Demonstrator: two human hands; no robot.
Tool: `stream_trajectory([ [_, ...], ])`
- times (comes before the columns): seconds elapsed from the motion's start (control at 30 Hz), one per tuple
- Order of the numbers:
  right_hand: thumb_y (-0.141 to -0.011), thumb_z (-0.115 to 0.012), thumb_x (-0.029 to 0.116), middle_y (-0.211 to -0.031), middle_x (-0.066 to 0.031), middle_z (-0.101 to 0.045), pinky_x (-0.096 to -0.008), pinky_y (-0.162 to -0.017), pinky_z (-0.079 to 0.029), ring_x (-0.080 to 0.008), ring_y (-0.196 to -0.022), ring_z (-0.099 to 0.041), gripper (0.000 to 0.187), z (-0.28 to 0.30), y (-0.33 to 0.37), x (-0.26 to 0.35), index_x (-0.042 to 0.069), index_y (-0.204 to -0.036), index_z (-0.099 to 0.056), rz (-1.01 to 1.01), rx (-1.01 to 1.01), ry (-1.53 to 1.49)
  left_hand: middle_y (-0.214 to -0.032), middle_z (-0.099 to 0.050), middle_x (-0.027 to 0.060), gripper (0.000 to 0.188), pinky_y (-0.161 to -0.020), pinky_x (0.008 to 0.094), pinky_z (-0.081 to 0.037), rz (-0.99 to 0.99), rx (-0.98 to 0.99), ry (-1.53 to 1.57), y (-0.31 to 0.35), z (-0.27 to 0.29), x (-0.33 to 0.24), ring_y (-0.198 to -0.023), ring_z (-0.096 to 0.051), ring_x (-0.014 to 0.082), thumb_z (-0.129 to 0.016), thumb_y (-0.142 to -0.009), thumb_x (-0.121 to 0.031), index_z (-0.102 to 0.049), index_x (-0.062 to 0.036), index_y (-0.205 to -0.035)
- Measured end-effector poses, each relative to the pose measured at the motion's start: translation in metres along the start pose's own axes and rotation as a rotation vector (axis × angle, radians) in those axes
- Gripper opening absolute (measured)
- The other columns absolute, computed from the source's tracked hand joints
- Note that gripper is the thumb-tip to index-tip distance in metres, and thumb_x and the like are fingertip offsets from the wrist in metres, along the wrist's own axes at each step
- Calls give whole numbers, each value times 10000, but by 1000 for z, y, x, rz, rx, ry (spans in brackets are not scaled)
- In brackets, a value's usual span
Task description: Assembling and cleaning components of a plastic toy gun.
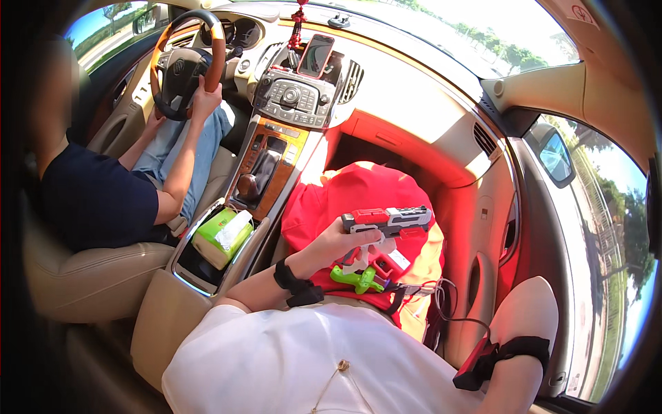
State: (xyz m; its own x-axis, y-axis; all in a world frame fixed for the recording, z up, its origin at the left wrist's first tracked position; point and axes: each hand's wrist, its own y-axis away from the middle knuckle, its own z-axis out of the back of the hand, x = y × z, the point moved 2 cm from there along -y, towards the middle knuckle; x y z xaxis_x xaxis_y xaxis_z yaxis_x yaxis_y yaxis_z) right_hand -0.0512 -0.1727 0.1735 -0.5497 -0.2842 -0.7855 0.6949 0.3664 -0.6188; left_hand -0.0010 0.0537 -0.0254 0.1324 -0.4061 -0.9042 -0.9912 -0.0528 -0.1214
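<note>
My left hand (pixel 339 241) is wrapped round the grip of a toy gun (pixel 394 219) in white, grey and red. Its barrel points to the right, above a red cloth bag (pixel 362 186) that fills the space over my lap and legs. Just under the gun is a bright green plastic toy piece (pixel 360 279), with a red piece close beside it. A black strap (pixel 293 283) circles my left wrist. My right arm is bent at the right edge, wearing a black strap with a red and black device (pixel 477 364); the right hand itself is out of the picture.
A person in a dark shirt (pixel 103 193) holds the steering wheel (pixel 186 65) at left. Between the seats sit the gear lever (pixel 252 183) and a green tissue pack (pixel 222 238). A phone (pixel 316 55) stands on the dashboard. A cable (pixel 455 319) runs toward my right arm, beside the door.
</note>
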Motion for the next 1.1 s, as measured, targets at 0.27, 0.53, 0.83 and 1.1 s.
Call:
stream_trajectory([
  [0.27, -871, -571, 207, -812, 8, -442, -207, -548, -373, -91, -830, -454, 149, -1, 37, 6, 62, -907, -569, -372, 49, 6, -857, -632, 43, 379, -521, 220, -470, 48, -52, 27, -2, -13, -5, -692, -596, 88, -660, -873, -174, -572, -36, -1215],
  [0.53, -868, -567, 198, -832, 3, -447, -215, -566, -373, -101, -840, -452, 151, 3, 32, 10, 58, -926, -567, -435, 61, -24, -884, -636, 37, 325, -529, 225, -476, 37, -17, 17, -2, -19, -11, -745, -606, 85, -641, -885, -168, -585, -39, -1178],
  [0.83, -865, -562, 188, -854, -3, -453, -224, -587, -374, -112, -852, -449, 158, 3, 26, 18, 53, -947, -564, -450, 66, -24, -855, -641, 48, 427, -525, 205, -465, 57, 38, 18, 5, -21, 9, -644, -609, 80, -669, -876, -201, -553, -41, -1255],
  [1.1, -862, -558, 179, -874, -8, -458, -231, -605, -375, -122, -862, -447, 167, 10, 20, 21, 49, -966, -562, -441, 54, -28, -907, -639, 38, 344, -542, 222, -469, 31, 67, -6, 2, -35, 0, -778, -622, 98, -660, -881, -185, -584, -34, -1181],
])
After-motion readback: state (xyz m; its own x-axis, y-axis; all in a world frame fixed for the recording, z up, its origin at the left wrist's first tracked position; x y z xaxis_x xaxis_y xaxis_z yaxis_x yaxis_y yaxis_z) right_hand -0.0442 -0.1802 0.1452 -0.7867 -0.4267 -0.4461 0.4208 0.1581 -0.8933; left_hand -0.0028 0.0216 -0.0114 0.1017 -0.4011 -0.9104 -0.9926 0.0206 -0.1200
